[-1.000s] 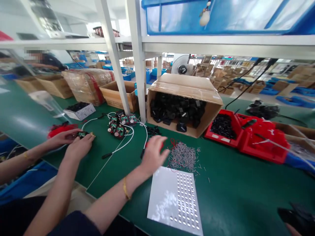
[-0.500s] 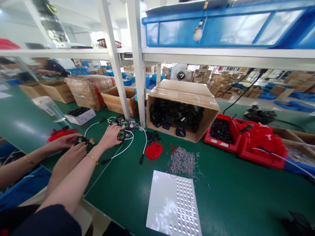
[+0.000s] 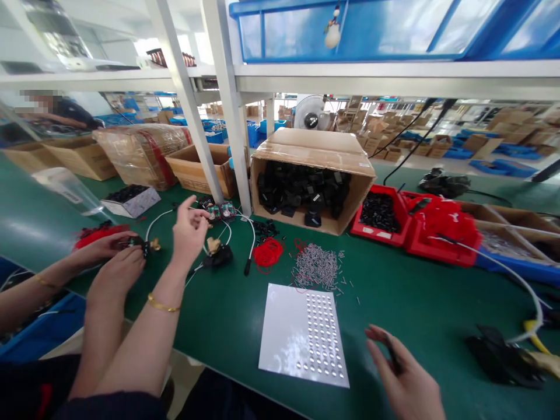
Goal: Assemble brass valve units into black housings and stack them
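Observation:
My left hand [image 3: 189, 230] is raised over the left part of the bench, fingers apart and holding nothing. Just right of it lies a black housing [image 3: 219, 256] with a brass fitting [image 3: 213, 245] on top and white cable beside it. Green circuit boards [image 3: 221, 211] sit behind, near the shelf post. My right hand [image 3: 405, 373] is low at the right, thumb and fingers closed round a small black part [image 3: 395, 354], mostly hidden. Further right lies a black device [image 3: 503, 356] with a white cable.
A co-worker's hands [image 3: 116, 262] hold a black part with brass at left. A white plate [image 3: 284, 332] carries rows of metal discs. Behind it lie grey pins [image 3: 317, 265] and red wire [image 3: 268, 253]. A carton [image 3: 315, 143] of black housings and red bins [image 3: 380, 236] stand further back.
My left hand has let go of the circuit board and risen. The black housing with brass fitting now shows beside it. My right hand has come into view; the view has shifted.

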`<state>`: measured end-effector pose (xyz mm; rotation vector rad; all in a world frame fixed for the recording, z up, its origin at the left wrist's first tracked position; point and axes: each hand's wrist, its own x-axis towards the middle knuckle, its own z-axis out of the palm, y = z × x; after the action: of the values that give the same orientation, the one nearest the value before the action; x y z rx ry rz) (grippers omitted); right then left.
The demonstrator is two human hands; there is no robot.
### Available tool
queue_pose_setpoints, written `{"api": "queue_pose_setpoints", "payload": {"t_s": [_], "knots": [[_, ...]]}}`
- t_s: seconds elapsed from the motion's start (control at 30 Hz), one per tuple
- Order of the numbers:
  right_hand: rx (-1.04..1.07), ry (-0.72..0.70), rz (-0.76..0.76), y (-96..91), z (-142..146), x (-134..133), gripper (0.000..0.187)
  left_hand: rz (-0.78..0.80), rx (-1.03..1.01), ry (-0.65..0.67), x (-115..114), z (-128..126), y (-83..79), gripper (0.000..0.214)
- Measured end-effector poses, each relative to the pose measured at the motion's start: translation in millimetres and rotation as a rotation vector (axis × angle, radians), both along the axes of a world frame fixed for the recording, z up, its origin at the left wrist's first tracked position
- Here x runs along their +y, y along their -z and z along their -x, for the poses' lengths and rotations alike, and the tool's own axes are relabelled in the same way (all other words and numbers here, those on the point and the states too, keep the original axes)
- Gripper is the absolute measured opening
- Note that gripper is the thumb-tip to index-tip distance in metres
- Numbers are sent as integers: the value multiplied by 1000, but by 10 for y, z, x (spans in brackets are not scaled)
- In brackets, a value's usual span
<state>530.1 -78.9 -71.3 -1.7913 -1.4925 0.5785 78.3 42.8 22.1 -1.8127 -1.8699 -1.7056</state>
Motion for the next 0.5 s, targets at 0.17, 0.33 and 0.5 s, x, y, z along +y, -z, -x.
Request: {"api": "queue_pose_setpoints", "payload": {"t_s": [0.17,0.33,0.5], "knots": [[-13,-150,33,-43,414,-23,45,264,293,1,-58,91,687,54],[-66,-139,74,25,208,-98,48,527,649,238,25,74,699,105],[-99,-200,183,198,-25,-154,49,589,790,340,409,2,615,100]]}}
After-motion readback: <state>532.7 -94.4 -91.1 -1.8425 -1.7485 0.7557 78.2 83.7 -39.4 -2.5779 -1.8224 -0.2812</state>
